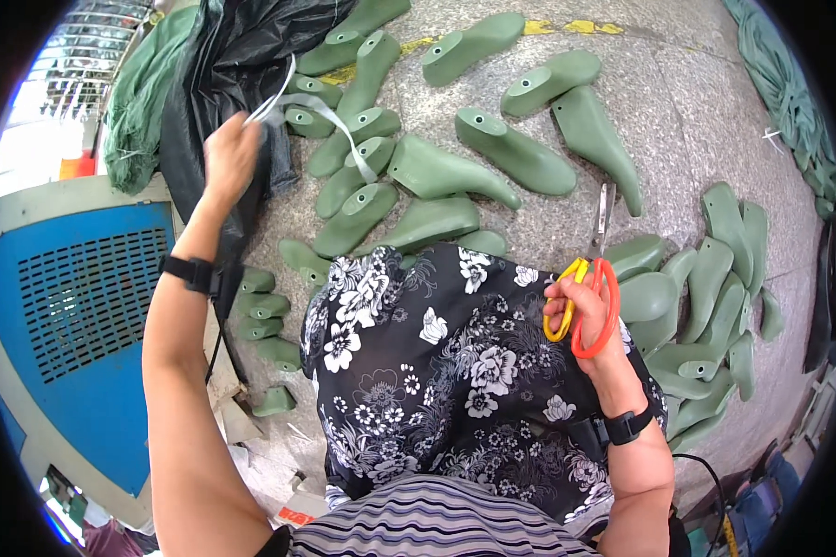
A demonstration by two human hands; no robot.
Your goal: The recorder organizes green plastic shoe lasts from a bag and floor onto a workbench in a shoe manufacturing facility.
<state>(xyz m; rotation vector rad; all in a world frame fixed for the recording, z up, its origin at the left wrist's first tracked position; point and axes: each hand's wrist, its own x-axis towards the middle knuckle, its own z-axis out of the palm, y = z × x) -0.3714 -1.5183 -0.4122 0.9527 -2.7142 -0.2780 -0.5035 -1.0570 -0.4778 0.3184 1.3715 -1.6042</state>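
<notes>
My left hand (229, 162) is raised at the upper left, its fingers closed on a white strip of tape (323, 110). One loose end of the tape droops over several green shoe lasts (355, 221). In my right hand (593, 320) are scissors (610, 292) with one yellow and one red handle loop, fingers wrapped through and around them. The blades point away from me, toward a single last (596, 139). Some lasts lie on their sides in front of my knees, others in a heap beside my right forearm.
A black plastic bag (215, 88) and a green sack (144, 116) lie at the upper left. A blue panel with slots (88, 288) stands left of my arm. Another green sack (780, 84) is at the far right. Floral black cloth (478, 371) covers my lap.
</notes>
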